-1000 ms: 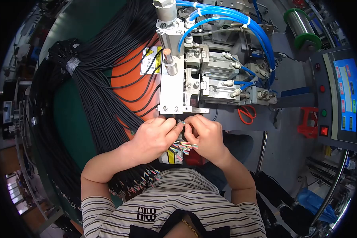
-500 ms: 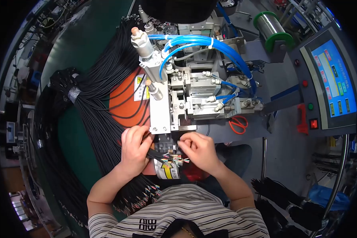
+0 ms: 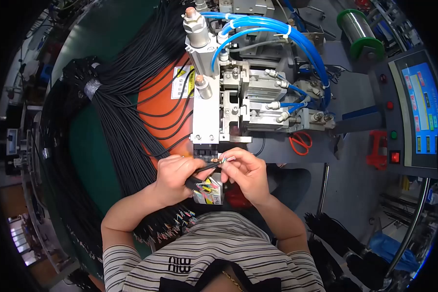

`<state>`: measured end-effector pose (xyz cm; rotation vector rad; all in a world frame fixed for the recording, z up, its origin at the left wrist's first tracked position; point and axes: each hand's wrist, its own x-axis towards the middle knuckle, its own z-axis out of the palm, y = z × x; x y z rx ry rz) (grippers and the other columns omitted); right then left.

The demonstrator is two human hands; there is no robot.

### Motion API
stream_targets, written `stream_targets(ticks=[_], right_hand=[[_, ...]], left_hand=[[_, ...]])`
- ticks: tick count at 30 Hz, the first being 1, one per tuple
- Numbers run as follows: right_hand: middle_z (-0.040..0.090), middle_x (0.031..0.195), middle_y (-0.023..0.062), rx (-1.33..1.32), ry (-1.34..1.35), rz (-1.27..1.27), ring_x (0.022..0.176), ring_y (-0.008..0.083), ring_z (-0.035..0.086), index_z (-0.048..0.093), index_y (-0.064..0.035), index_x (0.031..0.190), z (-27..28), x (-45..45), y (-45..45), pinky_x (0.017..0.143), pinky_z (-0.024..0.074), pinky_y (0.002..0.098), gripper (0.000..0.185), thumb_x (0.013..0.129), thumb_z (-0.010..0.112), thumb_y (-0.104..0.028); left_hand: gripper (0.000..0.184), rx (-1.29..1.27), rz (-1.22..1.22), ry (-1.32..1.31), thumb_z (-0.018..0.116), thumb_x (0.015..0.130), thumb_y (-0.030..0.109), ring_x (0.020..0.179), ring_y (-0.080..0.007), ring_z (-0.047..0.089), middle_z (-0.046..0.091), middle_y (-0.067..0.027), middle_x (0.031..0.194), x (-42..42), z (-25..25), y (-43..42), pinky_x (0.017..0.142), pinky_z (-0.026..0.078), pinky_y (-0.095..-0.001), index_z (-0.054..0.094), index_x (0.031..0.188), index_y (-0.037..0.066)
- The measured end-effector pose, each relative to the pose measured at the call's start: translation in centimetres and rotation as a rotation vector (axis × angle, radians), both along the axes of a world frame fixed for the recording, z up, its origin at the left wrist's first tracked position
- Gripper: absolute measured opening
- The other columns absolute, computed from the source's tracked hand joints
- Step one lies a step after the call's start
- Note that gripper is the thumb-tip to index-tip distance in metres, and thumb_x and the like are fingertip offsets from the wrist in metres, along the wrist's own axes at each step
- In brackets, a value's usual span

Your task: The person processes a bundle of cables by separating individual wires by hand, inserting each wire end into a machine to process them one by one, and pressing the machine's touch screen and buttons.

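My left hand (image 3: pixel 175 176) is closed around several black cables (image 3: pixel 193 184), whose stripped ends fan out in coloured wires (image 3: pixel 208 189) below it. One black cable (image 3: pixel 208 167) reaches out from these fingers toward my right hand (image 3: pixel 247 176). Thumb and forefinger of the right hand pinch the thin coloured wires (image 3: pixel 224 160) at its tip. Both hands are just in front of the machine's dark lower fixture (image 3: pixel 205 153), under the white metal plate (image 3: pixel 206 117). Whether the cable touches the fixture I cannot tell.
A large bundle of black cables (image 3: pixel 124 121) spreads over the orange surface (image 3: pixel 153 104) to the left. Blue air hoses (image 3: pixel 301 41) arch over the cylinders. On the right are red-handled scissors (image 3: pixel 301 144), a wire spool (image 3: pixel 357 29) and a touchscreen (image 3: pixel 423 107).
My right hand, apart from the cables before, now pinches the wires of one cable. The left hand has shifted right and turned. The whole view has tilted, with the machine higher and farther right.
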<state>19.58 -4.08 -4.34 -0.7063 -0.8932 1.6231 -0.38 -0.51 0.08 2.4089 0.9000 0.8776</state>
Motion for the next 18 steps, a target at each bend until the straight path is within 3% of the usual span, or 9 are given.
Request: stream_targets(ticks=[2, 5, 6, 9, 10, 13, 17, 18], right_hand=[[0.057, 0.104, 0.0065, 0.042, -0.066, -0.027, 0.079, 0.0089, 0.061, 0.06, 0.0055, 0.111, -0.4, -0.3, 0.1, 0.067, 0.0494, 0.0199, 0.02, 0.091, 0.057, 0.007], [0.058, 0.101, 0.0064, -0.107, 0.055, -0.052, 0.076, 0.0075, 0.061, 0.06, 0.0046, 0.11, 0.5, -0.4, -0.2, 0.065, 0.0491, 0.0195, 0.019, 0.091, 0.057, 0.006], [0.059, 0.097, 0.0056, -0.076, 0.01, -0.073, 0.074, 0.0067, 0.06, 0.06, 0.0045, 0.11, 0.6, -0.4, -0.1, 0.064, 0.0486, 0.0192, 0.019, 0.091, 0.058, 0.006], [0.061, 0.086, 0.0033, 0.005, -0.114, -0.136, 0.068, 0.0042, 0.059, 0.06, 0.0041, 0.11, 0.6, -0.8, -0.1, 0.059, 0.0468, 0.0183, 0.019, 0.091, 0.059, 0.004], [0.061, 0.083, 0.0023, 0.162, -0.303, -0.177, 0.067, 0.0038, 0.059, 0.061, 0.0031, 0.108, 0.3, -0.7, -0.2, 0.056, 0.0452, 0.0177, 0.017, 0.091, 0.059, 0.004], [0.061, 0.083, 0.0033, 0.167, -0.325, -0.21, 0.066, 0.0035, 0.059, 0.062, 0.0031, 0.106, 0.3, -0.8, -0.1, 0.055, 0.0446, 0.0173, 0.015, 0.091, 0.06, 0.003], [0.058, 0.077, 0.0033, -0.375, 0.296, 0.087, 0.055, 0.0072, 0.051, 0.064, 0.0009, 0.103, 0.5, 0.4, 0.4, 0.05, 0.0398, 0.0192, 0.014, 0.092, 0.058, -0.005], [0.055, 0.075, 0.0018, -0.415, 0.334, 0.121, 0.053, 0.0084, 0.047, 0.062, -0.0007, 0.101, 0.5, 0.5, 0.7, 0.049, 0.0365, 0.019, 0.011, 0.092, 0.057, -0.007]], left_hand=[[0.029, -0.083, -0.023, 0.001, 0.076, 0.069, 0.003, 0.061, -0.026, 0.063, 0.065, -0.0113, 0.075, 1.0, 0.6, 0.3, 0.052, 0.046, -0.0346, 0.064, 0.095, 0.001], [0.039, -0.155, -0.022, -0.098, 0.069, 0.06, -0.006, 0.064, -0.0275, 0.065, 0.066, -0.0125, 0.078, 0.9, -0.1, 0.6, 0.057, 0.049, -0.0349, 0.064, 0.097, 0.0], [0.048, -0.133, -0.035, -0.089, 0.063, 0.052, -0.009, 0.065, -0.0288, 0.065, 0.066, -0.0124, 0.077, 0.7, -0.1, 0.6, 0.06, 0.052, -0.0347, 0.064, 0.099, 0.0], [0.041, -0.112, -0.06, -0.092, 0.073, 0.064, -0.001, 0.069, -0.0266, 0.067, 0.067, -0.0115, 0.08, 0.6, -0.6, 0.6, 0.061, 0.051, -0.0321, 0.065, 0.104, 0.0], [0.041, -0.172, -0.04, -0.058, 0.071, 0.063, -0.002, 0.072, -0.0275, 0.067, 0.068, -0.0121, 0.082, 0.6, -0.6, 0.5, 0.063, 0.052, -0.0331, 0.065, 0.104, -0.001], [0.042, -0.179, -0.079, -0.055, 0.07, 0.063, -0.003, 0.074, -0.0285, 0.068, 0.068, -0.0124, 0.086, 0.8, -0.4, 0.8, 0.066, 0.053, -0.0342, 0.065, 0.105, -0.001], [0.04, 0.186, -0.088, 0.121, 0.072, 0.065, 0.006, 0.068, -0.022, 0.063, 0.068, -0.0107, 0.089, 0.8, 0.1, 0.2, 0.058, 0.043, -0.0327, 0.065, 0.104, -0.002], [0.038, 0.318, -0.069, 0.12, 0.068, 0.068, 0.012, 0.064, -0.0184, 0.058, 0.067, -0.0095, 0.088, 1.1, -0.2, 0.1, 0.057, 0.037, -0.0318, 0.065, 0.104, -0.002]])
